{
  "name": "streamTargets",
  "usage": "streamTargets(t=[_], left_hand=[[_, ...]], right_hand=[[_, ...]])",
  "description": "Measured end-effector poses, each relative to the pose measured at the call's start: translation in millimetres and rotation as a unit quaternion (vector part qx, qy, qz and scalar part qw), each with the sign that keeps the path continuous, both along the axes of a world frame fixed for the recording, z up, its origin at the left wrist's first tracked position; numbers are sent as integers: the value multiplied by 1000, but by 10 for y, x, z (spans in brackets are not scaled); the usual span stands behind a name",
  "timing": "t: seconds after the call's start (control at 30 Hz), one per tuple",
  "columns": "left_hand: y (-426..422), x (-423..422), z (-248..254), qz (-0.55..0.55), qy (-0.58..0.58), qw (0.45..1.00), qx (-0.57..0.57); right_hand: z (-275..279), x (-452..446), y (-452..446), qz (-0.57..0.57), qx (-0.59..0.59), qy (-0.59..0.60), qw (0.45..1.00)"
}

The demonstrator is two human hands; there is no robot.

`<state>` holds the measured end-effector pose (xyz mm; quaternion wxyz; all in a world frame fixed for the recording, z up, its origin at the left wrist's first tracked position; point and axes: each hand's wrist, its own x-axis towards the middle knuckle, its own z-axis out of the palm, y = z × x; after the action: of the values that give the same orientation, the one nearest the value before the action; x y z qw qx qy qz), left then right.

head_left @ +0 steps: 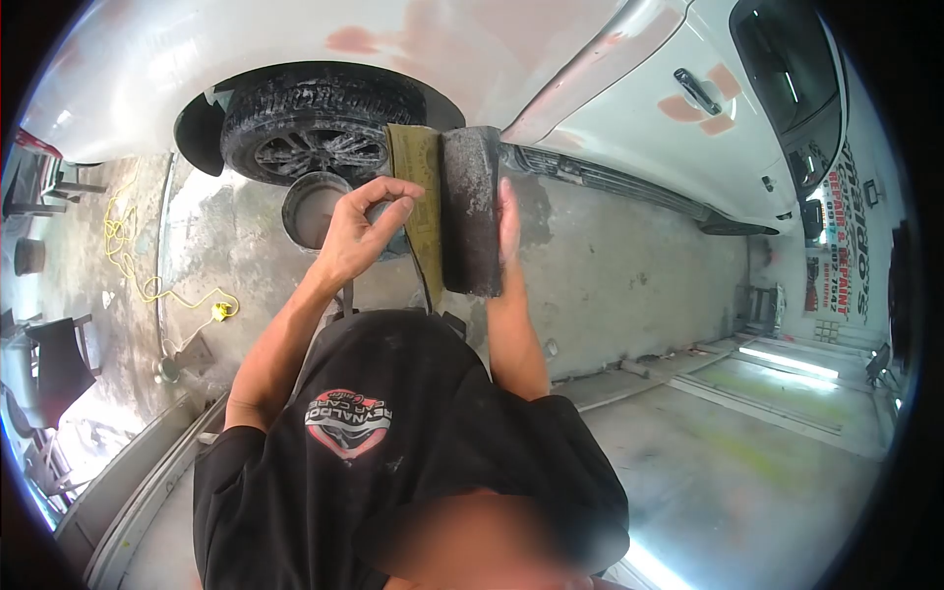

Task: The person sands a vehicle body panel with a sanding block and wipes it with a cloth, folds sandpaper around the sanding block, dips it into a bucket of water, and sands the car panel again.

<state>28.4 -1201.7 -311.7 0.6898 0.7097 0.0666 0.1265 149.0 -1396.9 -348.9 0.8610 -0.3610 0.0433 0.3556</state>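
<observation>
One finger and the thumb of your left hand (364, 231) nearly touch, right by a thin, bent, yellow-brown sheet (423, 231); I can't tell if they pinch it. Your right hand (508, 228) holds a long, dark grey, scuffed block (471, 221) just beside it, most fingers hidden. You seem to be lining them up, which calls for steady hands. Past them: a dusty, bumpy black rubber tyre (295, 105).

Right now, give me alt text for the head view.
A person's left hand appears to touch a yellowish sheet beside a dark block in the right hand. Beyond are a bucket, a wheel and a white car with reddish patches.
</observation>
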Motion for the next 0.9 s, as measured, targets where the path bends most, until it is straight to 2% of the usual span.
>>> streamTargets(t=[0.1, 0.13, 0.2, 0.23, 0.27, 0.33, 0.4, 0.43, 0.53, 0.57, 0.67, 0.73, 0.8, 0.83, 0.87, 0.9], left_hand=[[30, 29, 24, 16, 5, 998, 53], [28, 59, 59, 28, 10, 996, 81], [6, 88, 141, 47, 32, 988, 146], [-16, 87, 192, 52, 50, 981, 182], [-28, 92, 234, 57, 68, 972, 220], [-25, 105, 154, 94, 55, 969, 220], [8, 132, 61, 112, 58, 974, 190], [11, 159, 21, 141, -3, 965, 223], [61, 128, 117, 109, 74, 962, 241], [60, 120, 184, 104, 78, 959, 251], [115, 114, 154, 107, 54, 957, 262], [198, 89, 180, 99, 54, 952, 284], [295, 57, 273, 93, 60, 956, 270], [443, 49, 268, 58, 109, 957, 262], [530, 51, 250, 38, 83, 973, 213], [599, 58, 217, 18, 56, 985, 162]], right_hand=[[-10, 22, 1, 25, 42, -7, 999], [-41, 11, 42, 0, -68, -74, 995], [-130, -55, 217, -48, -280, -204, 937], [89, -203, 360, -63, -259, -268, 926], [-110, -208, 436, -89, -273, -332, 899], [-2, -332, 535, -95, -316, -426, 842], [-33, -347, 564, -78, -327, -461, 821], [-64, -347, 568, -71, -334, -479, 809], [-232, -383, 629, -57, -357, -476, 802], [-287, -385, 656, -63, -346, -442, 825], [-259, -346, 638, 12, -239, -315, 918], [-343, -280, 575, 12, -159, -209, 965], [-438, -192, 465, 42, -67, -83, 993], [-462, -130, 388, 70, -18, -13, 997], [-483, -85, 304, 99, 29, 57, 993], [-388, -82, 217, 102, 43, 57, 992]])
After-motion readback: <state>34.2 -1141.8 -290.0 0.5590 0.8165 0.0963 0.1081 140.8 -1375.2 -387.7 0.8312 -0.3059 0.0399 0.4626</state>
